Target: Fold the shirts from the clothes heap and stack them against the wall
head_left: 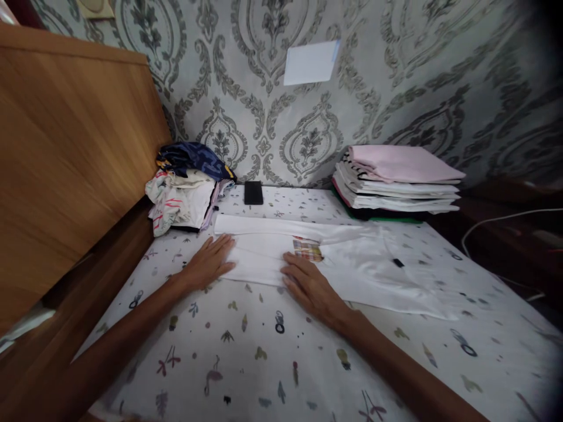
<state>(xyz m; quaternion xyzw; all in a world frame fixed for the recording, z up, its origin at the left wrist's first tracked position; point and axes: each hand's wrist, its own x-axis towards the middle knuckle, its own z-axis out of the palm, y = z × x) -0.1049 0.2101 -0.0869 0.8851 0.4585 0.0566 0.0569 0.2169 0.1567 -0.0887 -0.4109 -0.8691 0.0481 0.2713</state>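
A white garment point(259, 252) lies lengthwise across the patterned bed sheet, its long edges folded inward. A plaid patch point(308, 249) shows near its middle and a small dark label point(398, 262) toward its right end. My left hand point(210, 262) rests flat on the garment's left end, fingers spread and holding nothing. On the cloth just below the plaid patch lies my right hand point(310, 287), its fingers extended and slightly apart.
Behind the garment, a rumpled clothes pile point(189, 190) sits at the left, a black flat object point(253, 193) near the wall, and a folded stack point(400, 181) at the right. A wooden panel point(74, 140) stands at far left; a white cable point(492, 218) hangs at right.
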